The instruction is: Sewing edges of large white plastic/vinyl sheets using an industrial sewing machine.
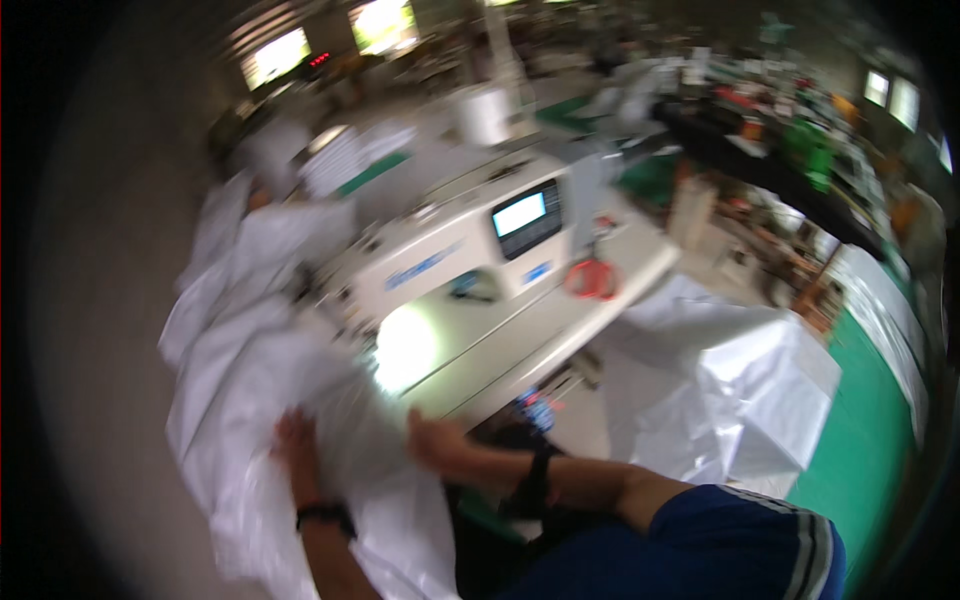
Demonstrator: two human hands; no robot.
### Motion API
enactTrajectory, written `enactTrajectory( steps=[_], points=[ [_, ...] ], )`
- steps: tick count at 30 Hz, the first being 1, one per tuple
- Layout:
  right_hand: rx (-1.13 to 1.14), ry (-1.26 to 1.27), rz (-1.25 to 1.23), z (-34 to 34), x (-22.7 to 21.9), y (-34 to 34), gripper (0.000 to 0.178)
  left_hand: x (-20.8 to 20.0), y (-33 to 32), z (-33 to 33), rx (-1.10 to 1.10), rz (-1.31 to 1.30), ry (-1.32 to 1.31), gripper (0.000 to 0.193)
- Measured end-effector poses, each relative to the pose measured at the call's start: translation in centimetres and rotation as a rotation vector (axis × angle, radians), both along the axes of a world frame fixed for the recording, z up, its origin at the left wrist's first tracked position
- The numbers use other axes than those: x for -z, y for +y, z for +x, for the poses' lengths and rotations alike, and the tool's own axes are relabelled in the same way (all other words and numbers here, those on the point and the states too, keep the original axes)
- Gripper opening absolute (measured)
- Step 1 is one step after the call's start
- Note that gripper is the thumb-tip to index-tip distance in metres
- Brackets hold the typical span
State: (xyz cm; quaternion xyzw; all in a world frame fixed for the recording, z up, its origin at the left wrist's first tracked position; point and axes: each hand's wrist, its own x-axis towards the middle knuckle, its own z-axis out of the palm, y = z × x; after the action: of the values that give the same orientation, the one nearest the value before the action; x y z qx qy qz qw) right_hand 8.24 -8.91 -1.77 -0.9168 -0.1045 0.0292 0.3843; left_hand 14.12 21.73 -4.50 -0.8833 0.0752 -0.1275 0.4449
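Observation:
A large white sheet of shiny woven plastic point(255, 370) hangs in folds over the left side of a white sewing machine point(440, 250). My left hand point(295, 445) lies on the sheet, its fingers blurred but seemingly stretched out flat. Close to the front edge of the machine's bed, my right hand point(435, 442) is closed at the sheet's right edge and seems to pinch it. A bright lamp glow point(405, 348) lights the bed beside the needle area, where the needle itself is too blurred to make out. Dark bands circle both wrists.
Red-handled scissors point(592, 278) lie on the machine table's right part. A lit display panel point(525, 215) is on the machine head. A white thread cone point(483, 115) stands behind. More white sheeting point(715, 385) is heaped at right, beside a green surface point(860, 420).

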Motion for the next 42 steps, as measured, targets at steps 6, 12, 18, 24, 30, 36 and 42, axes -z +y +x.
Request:
enactTrajectory(
  steps=[6,12,18,24,30,36,42],
  points=[
    [-0.095,0.470,0.568,-4.4,4.1,-2.8,0.044,-5.6,-4.7,-9.3,-0.228,-0.606,-0.288,0.047],
    [-0.279,0.409,0.416,-7.3,7.9,3.1,0.046,-0.3,4.6,-7.7,-0.233,-0.492,-0.037,0.047],
    [-0.846,-0.028,0.720,-8.2,10.0,5.8,0.044,8.0,18.2,2.1,-0.008,-0.533,-0.255,0.048],
    [-1.278,-0.033,0.656,-9.1,10.0,-2.2,0.043,7.8,18.0,4.8,0.293,-0.509,-0.151,0.029],
    [-0.802,0.484,-0.071,-10.9,7.9,-12.1,0.042,4.8,15.7,4.2,-0.263,-0.390,0.191,0.031],
    [-0.023,0.112,-0.116,-9.2,8.0,-22.2,0.055,-4.7,4.4,-4.4,-0.220,-0.927,-0.025,0.038],
    [0.492,-0.448,-0.046,-3.2,3.4,-29.3,0.021,-6.4,-8.5,-10.9,-0.103,-1.037,-0.128,0.052]
  ],
)
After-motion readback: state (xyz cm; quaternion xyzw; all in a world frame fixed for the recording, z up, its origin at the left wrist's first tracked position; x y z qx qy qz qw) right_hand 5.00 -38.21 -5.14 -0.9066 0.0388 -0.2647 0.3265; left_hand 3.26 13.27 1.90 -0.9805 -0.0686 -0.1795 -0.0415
